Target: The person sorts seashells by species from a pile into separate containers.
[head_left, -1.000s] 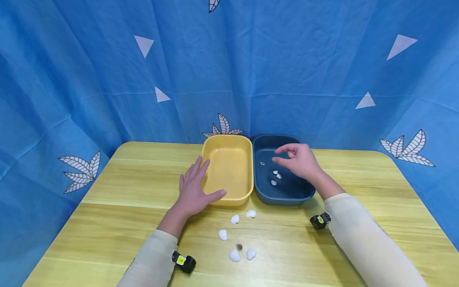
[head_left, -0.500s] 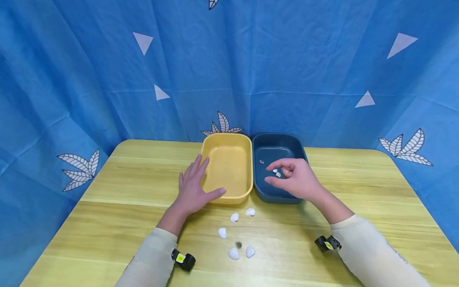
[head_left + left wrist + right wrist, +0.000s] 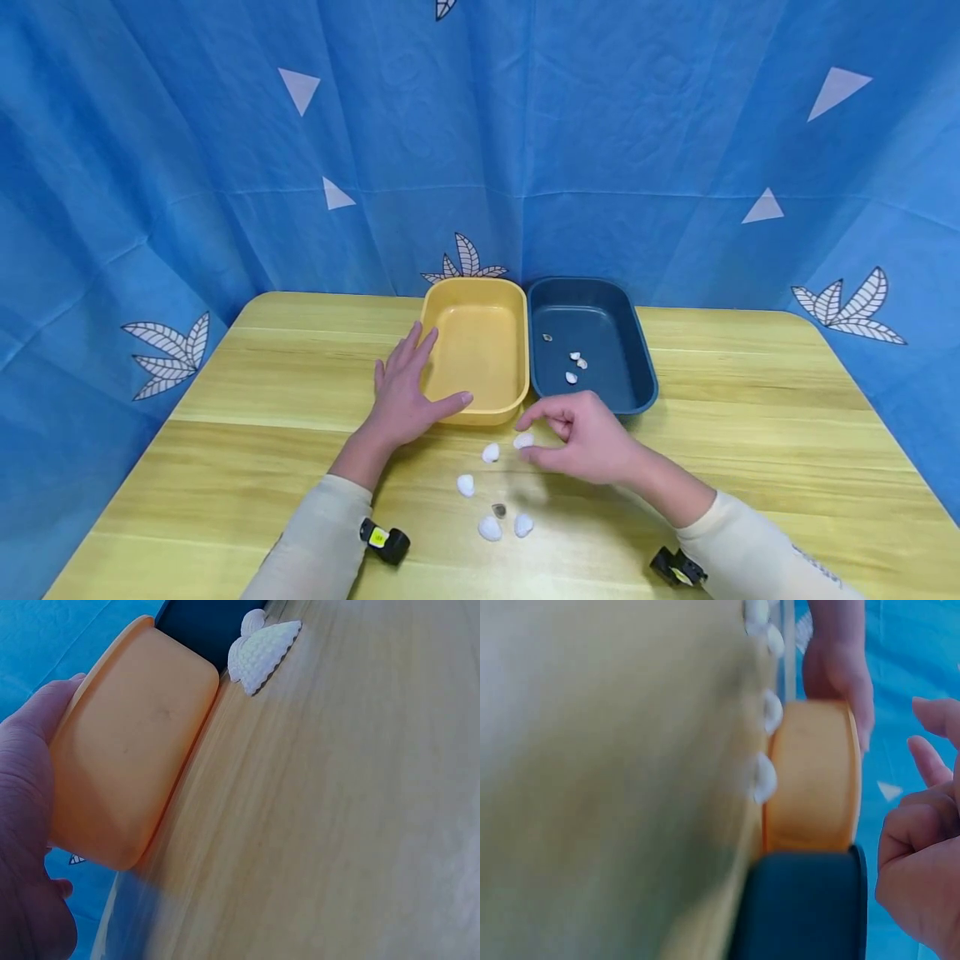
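Note:
My left hand [image 3: 405, 396] rests at the left side of a yellow bin [image 3: 483, 354], its fingers spread out straight and the thumb over the near rim. The left wrist view shows this hand [image 3: 30, 772] against the bin's outer wall. My right hand [image 3: 588, 437] hovers in front of the blue bin [image 3: 618, 354], thumb and forefinger apart with nothing pinched. Between those fingertips, in the head view, a white seashell [image 3: 523, 441] lies on the table below. In the right wrist view the hand [image 3: 930, 840] is higher than the bins' rims.
More white seashells [image 3: 490, 528] and one small dark shell [image 3: 499, 510] lie in front of the yellow bin. Several small shells [image 3: 572, 377] are inside the blue bin. Both bins stand side by side near the wooden table's [image 3: 750, 400] far edge, before a blue curtain [image 3: 600, 150].
My right hand has come from above the blue bin toward me and left, to over the shell nearest the bins. My left hand has stayed at the yellow bin.

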{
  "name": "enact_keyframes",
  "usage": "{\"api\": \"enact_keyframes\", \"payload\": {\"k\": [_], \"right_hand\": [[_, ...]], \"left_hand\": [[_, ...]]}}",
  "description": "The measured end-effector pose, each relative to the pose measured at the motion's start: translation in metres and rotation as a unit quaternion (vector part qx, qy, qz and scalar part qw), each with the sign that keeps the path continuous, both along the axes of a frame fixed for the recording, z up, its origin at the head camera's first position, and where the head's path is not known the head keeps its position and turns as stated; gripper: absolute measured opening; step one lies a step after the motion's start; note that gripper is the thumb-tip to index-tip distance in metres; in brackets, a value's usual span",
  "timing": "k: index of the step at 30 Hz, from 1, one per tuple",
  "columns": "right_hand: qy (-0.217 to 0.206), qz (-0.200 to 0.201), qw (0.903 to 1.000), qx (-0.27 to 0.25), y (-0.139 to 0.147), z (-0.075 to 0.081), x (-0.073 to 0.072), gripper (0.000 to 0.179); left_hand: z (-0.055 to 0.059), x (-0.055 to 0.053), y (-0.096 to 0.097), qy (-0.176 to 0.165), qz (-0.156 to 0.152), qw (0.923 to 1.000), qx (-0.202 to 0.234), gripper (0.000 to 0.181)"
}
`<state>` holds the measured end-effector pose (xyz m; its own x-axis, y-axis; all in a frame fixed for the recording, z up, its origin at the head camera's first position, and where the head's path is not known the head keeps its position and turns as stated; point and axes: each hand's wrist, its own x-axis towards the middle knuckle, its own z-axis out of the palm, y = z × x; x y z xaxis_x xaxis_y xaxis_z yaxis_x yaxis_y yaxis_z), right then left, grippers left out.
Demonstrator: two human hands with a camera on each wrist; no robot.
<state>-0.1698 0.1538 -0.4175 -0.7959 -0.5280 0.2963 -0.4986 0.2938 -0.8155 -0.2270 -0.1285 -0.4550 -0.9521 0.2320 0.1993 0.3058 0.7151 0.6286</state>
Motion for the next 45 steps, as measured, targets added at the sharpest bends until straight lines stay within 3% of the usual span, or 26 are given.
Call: {"api": "enact_keyframes", "payload": {"k": [10, 18, 30, 45], "right_hand": [[-0.008, 0.065, 0.9978, 0.004, -0.015, -0.016, 0.013, 0.019], [-0.066, 0.07, 0.9948, 0.032, -0.021, -0.027, 0.017, 0.014], [-0.102, 0.078, 0.9885, 0.079, -0.023, -0.039, 0.018, 0.013], [-0.086, 0.113, 0.9831, 0.116, -0.025, -0.045, 0.019, 0.017]], "left_hand": [[-0.001, -0.001, 0.001, -0.002, 0.006, 1.0, -0.004, 0.107], [-0.001, -0.001, 0.001, 0.0, 0.008, 0.9999, -0.009, 0.107], [0.0, 0.0, 0.002, -0.003, 0.01, 0.9999, -0.003, 0.107], [-0.003, 0.001, 0.002, 0.006, 0.008, 0.9999, -0.004, 0.105]]}}
